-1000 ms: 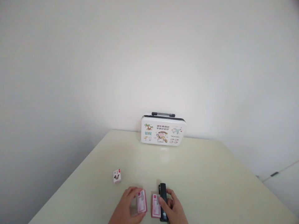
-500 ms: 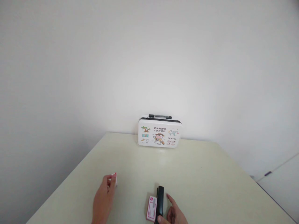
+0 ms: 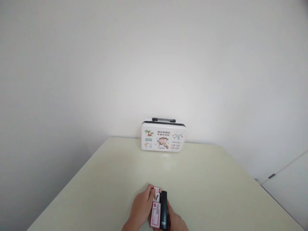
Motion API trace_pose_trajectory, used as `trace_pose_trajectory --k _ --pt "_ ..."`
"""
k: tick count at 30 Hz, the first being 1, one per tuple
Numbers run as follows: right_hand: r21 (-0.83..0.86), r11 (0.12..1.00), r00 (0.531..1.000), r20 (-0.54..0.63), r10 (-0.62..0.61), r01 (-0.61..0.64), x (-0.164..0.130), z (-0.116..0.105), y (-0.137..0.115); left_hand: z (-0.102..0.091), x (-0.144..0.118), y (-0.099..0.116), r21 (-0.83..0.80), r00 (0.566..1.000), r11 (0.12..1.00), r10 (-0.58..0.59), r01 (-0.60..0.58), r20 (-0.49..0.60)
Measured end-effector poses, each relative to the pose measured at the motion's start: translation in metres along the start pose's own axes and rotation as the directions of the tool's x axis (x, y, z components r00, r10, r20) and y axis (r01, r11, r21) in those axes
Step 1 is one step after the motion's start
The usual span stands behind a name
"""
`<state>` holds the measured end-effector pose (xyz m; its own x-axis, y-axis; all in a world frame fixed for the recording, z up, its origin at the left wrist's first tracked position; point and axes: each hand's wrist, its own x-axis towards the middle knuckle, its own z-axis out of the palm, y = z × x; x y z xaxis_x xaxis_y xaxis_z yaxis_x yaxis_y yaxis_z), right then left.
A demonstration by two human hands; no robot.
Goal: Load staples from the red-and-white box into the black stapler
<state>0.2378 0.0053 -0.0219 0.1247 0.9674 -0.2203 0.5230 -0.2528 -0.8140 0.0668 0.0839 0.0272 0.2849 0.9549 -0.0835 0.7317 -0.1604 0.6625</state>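
**Mia:** White wall fills most of the frame, and a pale worktop (image 3: 108,179) sits in the lower part. What is at the bottom?

**Ben:** Two hands, low in the middle. The left hand (image 3: 140,208) is on the left. Its fingers pinch a small white and red box (image 3: 157,190) at its tip.

**Mia:** What is next to that?

**Ben:** A pink and white packet (image 3: 155,217) lies flat just below the small box, between the two hands. A black stapler (image 3: 164,208) lies right beside it, touching its right edge.

**Mia:** And the other hand?

**Ben:** The right hand (image 3: 176,221) is at the bottom edge, pressed against the right side of the stapler. It is partly cut off, so I cannot tell if it grips or just touches.

**Mia:** Anything far back?

**Ben:** A little white case (image 3: 163,139) with cartoon pictures and a dark handle stands upright in the middle, against the wall, well apart from the hands.
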Motion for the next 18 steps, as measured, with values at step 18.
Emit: trace_pose_trajectory --k 18 --pt "0.182 0.979 0.995 0.021 -0.098 0.092 0.005 -0.178 0.017 0.115 0.059 0.144 -0.012 0.993 0.998 -0.065 0.066 0.095"
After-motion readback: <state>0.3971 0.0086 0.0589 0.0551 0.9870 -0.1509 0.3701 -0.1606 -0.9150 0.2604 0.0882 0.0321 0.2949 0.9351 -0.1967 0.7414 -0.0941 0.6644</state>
